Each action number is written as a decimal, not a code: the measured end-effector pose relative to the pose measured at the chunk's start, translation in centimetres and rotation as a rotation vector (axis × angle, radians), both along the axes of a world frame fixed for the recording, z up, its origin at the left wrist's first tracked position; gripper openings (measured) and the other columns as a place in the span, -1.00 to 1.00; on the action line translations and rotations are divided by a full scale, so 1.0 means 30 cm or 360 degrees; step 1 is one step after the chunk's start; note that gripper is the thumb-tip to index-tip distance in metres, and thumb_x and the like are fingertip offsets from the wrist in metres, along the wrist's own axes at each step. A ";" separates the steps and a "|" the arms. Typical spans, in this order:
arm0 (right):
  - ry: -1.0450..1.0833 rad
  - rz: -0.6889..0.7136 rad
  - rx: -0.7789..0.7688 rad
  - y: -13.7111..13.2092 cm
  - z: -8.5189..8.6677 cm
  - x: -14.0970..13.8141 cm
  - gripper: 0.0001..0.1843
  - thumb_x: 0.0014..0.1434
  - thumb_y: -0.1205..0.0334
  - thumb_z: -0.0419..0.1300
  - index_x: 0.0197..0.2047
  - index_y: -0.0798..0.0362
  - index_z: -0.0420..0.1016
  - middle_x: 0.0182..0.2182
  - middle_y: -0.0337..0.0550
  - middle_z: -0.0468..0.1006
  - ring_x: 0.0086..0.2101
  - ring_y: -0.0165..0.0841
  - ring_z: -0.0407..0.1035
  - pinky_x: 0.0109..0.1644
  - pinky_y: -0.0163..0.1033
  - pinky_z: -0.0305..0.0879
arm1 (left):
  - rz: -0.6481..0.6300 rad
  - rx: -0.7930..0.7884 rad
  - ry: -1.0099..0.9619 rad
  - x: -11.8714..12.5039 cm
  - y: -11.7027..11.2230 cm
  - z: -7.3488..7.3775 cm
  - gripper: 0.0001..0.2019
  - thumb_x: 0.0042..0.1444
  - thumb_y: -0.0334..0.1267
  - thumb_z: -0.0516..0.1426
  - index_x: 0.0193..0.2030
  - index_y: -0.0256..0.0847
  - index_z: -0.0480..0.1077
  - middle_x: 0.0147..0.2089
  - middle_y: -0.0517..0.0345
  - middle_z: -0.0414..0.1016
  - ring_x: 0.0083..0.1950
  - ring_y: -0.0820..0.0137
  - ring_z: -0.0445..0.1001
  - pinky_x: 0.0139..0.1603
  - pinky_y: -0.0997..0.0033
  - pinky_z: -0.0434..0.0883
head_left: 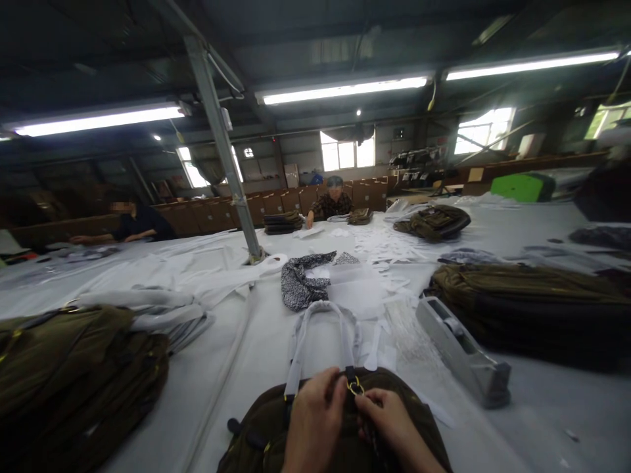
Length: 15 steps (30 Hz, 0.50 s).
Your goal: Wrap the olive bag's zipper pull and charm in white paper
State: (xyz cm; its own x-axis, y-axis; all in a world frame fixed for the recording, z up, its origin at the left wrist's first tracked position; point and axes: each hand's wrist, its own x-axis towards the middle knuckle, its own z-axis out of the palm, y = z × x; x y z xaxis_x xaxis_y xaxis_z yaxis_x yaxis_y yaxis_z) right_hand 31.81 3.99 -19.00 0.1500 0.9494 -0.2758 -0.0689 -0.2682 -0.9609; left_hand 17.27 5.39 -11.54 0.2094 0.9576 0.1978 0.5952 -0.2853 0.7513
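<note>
An olive-brown bag (261,420) lies on the white table right in front of me, its pale wrapped handles (320,328) arching away. My left hand (313,420) rests on the bag's top with fingers curled, pinching near a small gold ring (355,387) at the handle base. My right hand (389,414) meets it from the right, fingers closed on the same ring fitting.
A grey tape dispenser (461,351) sits to the right. Stacks of olive bags lie at left (73,381) and right (532,309). Patterned cloth (300,279) and paper scraps lie ahead. A metal post (224,151) rises mid-table. Two people sit at the far side.
</note>
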 end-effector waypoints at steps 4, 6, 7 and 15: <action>0.0008 -0.0035 -0.0027 -0.006 -0.007 -0.009 -0.63 -0.06 -0.05 0.17 -0.43 0.15 0.38 -0.70 -0.22 0.44 -0.68 -0.37 0.37 -0.63 -0.37 0.20 | 0.0078 0.0141 0.0265 -0.042 0.105 -0.034 -0.56 0.08 -0.07 0.00 0.04 -0.22 0.37 -0.01 -0.14 0.45 0.02 0.08 0.39 0.06 0.07 0.28; -0.0015 -0.0040 -0.0034 -0.007 -0.014 -0.009 -0.61 -0.05 -0.07 0.16 -0.40 0.15 0.40 -0.69 -0.22 0.44 -0.68 -0.37 0.38 -0.63 -0.37 0.20 | 0.0074 0.0150 0.0369 -0.048 0.117 -0.094 -0.51 0.07 -0.08 0.02 0.12 -0.21 0.29 0.10 -0.19 0.36 0.12 0.04 0.30 0.10 0.02 0.22; -0.0027 -0.0032 -0.0043 -0.008 -0.016 -0.008 -0.60 -0.05 -0.08 0.16 -0.40 0.15 0.40 -0.69 -0.23 0.44 -0.68 -0.37 0.38 -0.64 -0.37 0.20 | 0.0100 0.0137 0.0384 -0.053 0.123 -0.121 -0.49 0.06 -0.08 0.02 0.16 -0.22 0.25 0.14 -0.21 0.32 0.16 0.04 0.27 0.12 0.01 0.21; -0.0781 0.0017 0.0083 -0.034 0.015 -0.029 -0.63 0.08 -0.06 0.03 -0.43 0.05 0.46 -0.60 -0.14 0.52 -0.57 -0.26 0.45 -0.51 -0.29 0.30 | 0.0220 0.0388 0.0671 -0.072 0.437 -0.078 -0.49 0.15 -0.19 -0.07 0.20 -0.40 0.08 0.13 -0.17 0.30 0.15 0.25 0.28 0.15 0.29 0.21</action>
State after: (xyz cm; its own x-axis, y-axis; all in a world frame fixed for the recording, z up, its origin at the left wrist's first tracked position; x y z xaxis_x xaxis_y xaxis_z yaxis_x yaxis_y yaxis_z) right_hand 30.93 2.95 -18.57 0.2407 0.9622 -0.1273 0.3979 -0.2175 -0.8913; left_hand 15.12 18.52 -13.87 0.1935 0.9185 0.3450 0.8770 -0.3196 0.3588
